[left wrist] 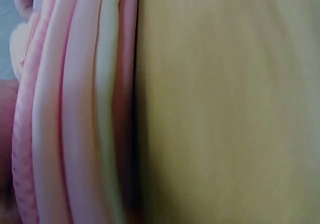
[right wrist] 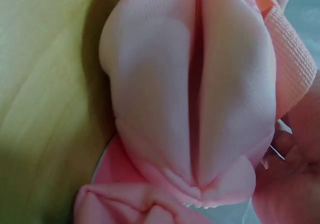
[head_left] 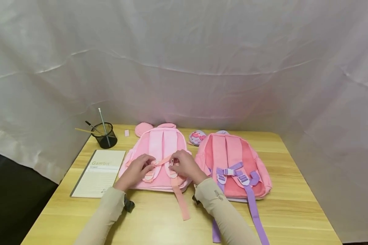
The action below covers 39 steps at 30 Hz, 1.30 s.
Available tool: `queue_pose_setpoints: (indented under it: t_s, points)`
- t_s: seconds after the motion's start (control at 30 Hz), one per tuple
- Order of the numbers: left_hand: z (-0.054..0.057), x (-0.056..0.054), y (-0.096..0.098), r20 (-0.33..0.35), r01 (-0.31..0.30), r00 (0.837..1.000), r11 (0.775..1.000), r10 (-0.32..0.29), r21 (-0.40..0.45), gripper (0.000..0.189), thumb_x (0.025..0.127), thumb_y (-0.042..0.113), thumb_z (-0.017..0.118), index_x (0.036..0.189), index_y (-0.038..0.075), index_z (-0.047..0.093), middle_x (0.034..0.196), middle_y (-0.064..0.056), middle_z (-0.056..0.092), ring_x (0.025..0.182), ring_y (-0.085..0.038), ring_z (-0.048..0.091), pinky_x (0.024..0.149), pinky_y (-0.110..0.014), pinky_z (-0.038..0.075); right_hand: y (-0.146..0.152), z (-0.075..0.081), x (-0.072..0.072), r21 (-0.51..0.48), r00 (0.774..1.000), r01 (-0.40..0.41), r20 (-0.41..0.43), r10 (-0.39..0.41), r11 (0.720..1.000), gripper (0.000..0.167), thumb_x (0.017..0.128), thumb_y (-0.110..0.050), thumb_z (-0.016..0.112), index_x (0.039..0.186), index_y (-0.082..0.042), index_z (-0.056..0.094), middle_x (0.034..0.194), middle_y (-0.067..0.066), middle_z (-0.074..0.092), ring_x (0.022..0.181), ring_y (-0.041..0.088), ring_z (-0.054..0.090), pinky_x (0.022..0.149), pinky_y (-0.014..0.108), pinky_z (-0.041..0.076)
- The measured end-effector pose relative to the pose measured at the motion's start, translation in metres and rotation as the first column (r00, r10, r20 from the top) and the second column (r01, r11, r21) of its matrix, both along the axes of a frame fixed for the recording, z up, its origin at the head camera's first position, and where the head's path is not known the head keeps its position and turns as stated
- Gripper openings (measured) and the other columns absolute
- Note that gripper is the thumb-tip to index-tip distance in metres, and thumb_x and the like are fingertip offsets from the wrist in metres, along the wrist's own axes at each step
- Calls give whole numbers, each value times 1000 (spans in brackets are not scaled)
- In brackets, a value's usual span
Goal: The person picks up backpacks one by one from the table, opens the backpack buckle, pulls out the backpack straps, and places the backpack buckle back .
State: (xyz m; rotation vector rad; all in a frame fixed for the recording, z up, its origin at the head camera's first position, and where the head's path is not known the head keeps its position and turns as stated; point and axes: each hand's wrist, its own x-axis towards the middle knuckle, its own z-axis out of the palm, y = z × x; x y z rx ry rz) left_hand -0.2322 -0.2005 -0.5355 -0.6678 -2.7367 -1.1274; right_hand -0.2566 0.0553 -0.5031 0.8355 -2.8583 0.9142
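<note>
A light pink backpack (head_left: 154, 143) lies back side up on the table, with peach straps across it. My left hand (head_left: 138, 170) pinches one end of its peach chest strap (head_left: 163, 160), where a small light buckle part (head_left: 155, 163) shows by the fingertips. My right hand (head_left: 185, 165) holds a white buckle piece (head_left: 172, 161) between thumb and fingers, a short way to the right. In the left wrist view, the backpack's layered side (left wrist: 80, 104) hides most of the hand. The right wrist view has the backpack's puffy side (right wrist: 150, 84) beside a peach strap (right wrist: 295, 59).
A second pink backpack (head_left: 208, 153) with purple straps (head_left: 254, 211) and a fastened buckle (head_left: 229, 172) lies to the right. On the left are a notebook (head_left: 102, 177) and a black mesh pen cup (head_left: 107, 140). A small pink eraser-like block (head_left: 126, 133) and a round pouch (head_left: 197, 137) lie farther back.
</note>
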Motion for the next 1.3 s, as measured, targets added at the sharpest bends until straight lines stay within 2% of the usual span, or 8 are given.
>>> queue_pose_setpoints:
  t_s: [0.13, 0.23, 0.33, 0.43, 0.67, 0.93, 1.1, 1.3]
  points:
    - [9, 4, -8, 21, -11, 1000, 1000, 11, -26, 24, 98, 18, 73, 120, 10, 67, 99, 3, 69, 89, -10, 66, 84, -37, 57, -2, -5, 2, -45, 1000, 5, 18, -4, 999, 12, 86, -22, 85, 91, -17, 76, 81, -6, 63, 82, 11, 52, 77, 27, 44]
    - [12, 3, -11, 21, 6, 1000, 998, -5, -66, 32, 99, 20, 72, 129, 10, 65, 101, 2, 71, 91, -12, 68, 85, -40, 57, 0, -7, 3, -80, 999, 28, 39, -25, 996, 13, 85, -21, 85, 94, -15, 77, 84, -4, 65, 84, 11, 53, 78, 28, 46]
    - [12, 1, -10, -7, 41, 999, 993, -42, -113, 38, 102, 21, 67, 139, 12, 62, 112, -2, 71, 102, -18, 68, 95, -46, 55, 3, -8, 4, -96, 998, 47, 54, -42, 994, 14, 85, -20, 85, 96, -14, 78, 87, -1, 67, 86, 13, 54, 80, 30, 47]
    - [10, -1, -7, -34, 62, 997, 989, -67, -132, 34, 105, 21, 62, 139, 14, 63, 120, -2, 69, 111, -20, 65, 102, -48, 51, 5, -9, 4, -89, 997, 57, 64, -52, 994, 14, 86, -21, 84, 97, -15, 78, 90, -1, 68, 88, 14, 55, 82, 32, 47]
    - [10, 1, -1, 12, 46, 999, 999, -46, -5, 30, 104, 16, 64, 133, 15, 58, 102, 2, 65, 85, -10, 60, 80, -34, 53, 8, -9, 1, -117, 985, 94, 153, -76, 989, 16, 87, -25, 83, 100, -16, 79, 94, -3, 67, 92, 14, 55, 86, 33, 48]
    - [5, -2, 5, -48, 53, 998, 993, -48, 110, 29, 104, 16, 63, 132, 10, 56, 107, -3, 66, 89, -12, 64, 81, -33, 57, 12, -9, 0, -141, 983, 82, 172, -57, 987, 17, 89, -24, 82, 104, -16, 80, 94, -2, 68, 86, 12, 56, 81, 30, 48]
    - [-1, -1, 7, 18, 16, 1000, 982, -20, 190, 29, 103, 15, 64, 131, 11, 57, 106, -4, 67, 90, -15, 67, 81, -31, 57, 12, -8, 1, -155, 981, 76, 187, -46, 985, 18, 90, -25, 80, 107, -18, 81, 95, 0, 69, 85, 12, 56, 80, 29, 48]
    - [-5, -2, 6, 69, -21, 998, 976, 6, 216, 31, 103, 21, 66, 133, 16, 57, 110, -5, 68, 94, -17, 68, 86, -34, 57, 14, -6, 1, -159, 983, 57, 179, -28, 986, 23, 90, -24, 81, 111, -15, 79, 96, 0, 69, 88, 12, 59, 83, 30, 51]
